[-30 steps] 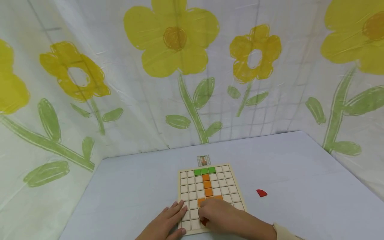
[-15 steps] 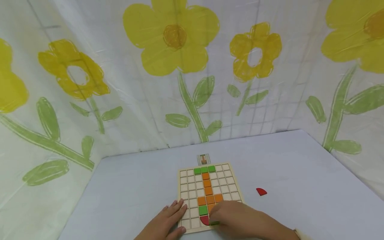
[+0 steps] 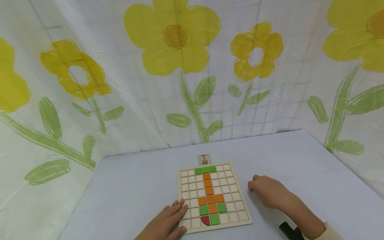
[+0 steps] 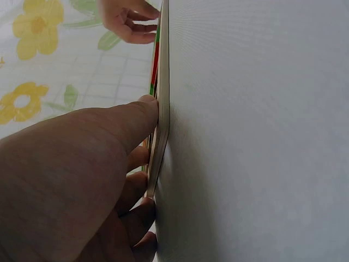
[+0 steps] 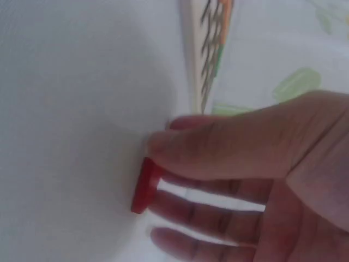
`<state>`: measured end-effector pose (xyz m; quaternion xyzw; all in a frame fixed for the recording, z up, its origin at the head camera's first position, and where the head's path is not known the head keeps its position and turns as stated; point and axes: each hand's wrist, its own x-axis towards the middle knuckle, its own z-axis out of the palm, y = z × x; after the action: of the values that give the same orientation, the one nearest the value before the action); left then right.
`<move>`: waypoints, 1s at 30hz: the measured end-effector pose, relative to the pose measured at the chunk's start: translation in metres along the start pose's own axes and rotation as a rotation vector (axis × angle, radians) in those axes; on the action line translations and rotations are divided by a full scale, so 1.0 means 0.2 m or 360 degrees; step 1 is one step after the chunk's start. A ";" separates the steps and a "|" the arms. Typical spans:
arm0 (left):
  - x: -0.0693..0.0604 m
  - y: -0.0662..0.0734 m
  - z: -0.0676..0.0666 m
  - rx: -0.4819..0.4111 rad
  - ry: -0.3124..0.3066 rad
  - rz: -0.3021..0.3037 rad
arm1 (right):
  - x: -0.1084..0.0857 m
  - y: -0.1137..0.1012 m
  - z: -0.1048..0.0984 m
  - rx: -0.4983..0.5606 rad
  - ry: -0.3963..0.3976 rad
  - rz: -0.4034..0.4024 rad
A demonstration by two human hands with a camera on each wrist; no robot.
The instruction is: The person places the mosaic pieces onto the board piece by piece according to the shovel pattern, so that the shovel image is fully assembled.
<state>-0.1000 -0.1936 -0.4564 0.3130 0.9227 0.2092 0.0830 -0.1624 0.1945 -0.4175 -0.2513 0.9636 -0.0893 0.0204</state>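
A pale wooden grid board [image 3: 231, 200] lies on the table, with green and orange square tiles in several of its cells. A red quarter-circle tile [image 3: 205, 220] sits in its bottom row beside a green square [image 3: 214, 219]. My left hand [image 3: 168, 218] rests on the board's left edge, fingers nearly straight; its thumb [image 4: 136, 120] touches the board's rim in the left wrist view. To the right of the board, my right hand [image 3: 267, 190] pinches a second red quarter-circle tile [image 5: 144, 186] at the table surface. That tile is hidden beneath the hand in the head view.
A small printed pattern card [image 3: 204, 159] lies just beyond the board. Behind the white table [image 3: 135, 180] hangs a curtain [image 3: 144, 110] with yellow flowers. A black object [image 3: 288, 230] shows beside the right wrist.
My right hand has moved off the board, rightward to the loose red tile. Green tiles at the board's lower rows are now uncovered. The left hand stays in place.
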 end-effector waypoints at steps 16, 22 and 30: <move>0.00 -0.01 0.01 -0.0025 -0.0022 -0.0037 | 0.00 0.08 -0.02 0.0359 -0.0078 -0.0055; 0.01 0.00 0.01 -0.0033 -0.0028 -0.0046 | 0.02 0.08 -0.02 0.0375 -0.0120 0.0017; 0.01 -0.01 0.02 -0.0016 -0.0020 -0.0032 | 0.04 0.09 0.02 0.0297 -0.0062 -0.0126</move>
<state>-0.1021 -0.1933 -0.4605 0.3047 0.9242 0.2109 0.0926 -0.1774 0.2052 -0.4250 -0.2880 0.9397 -0.1746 0.0590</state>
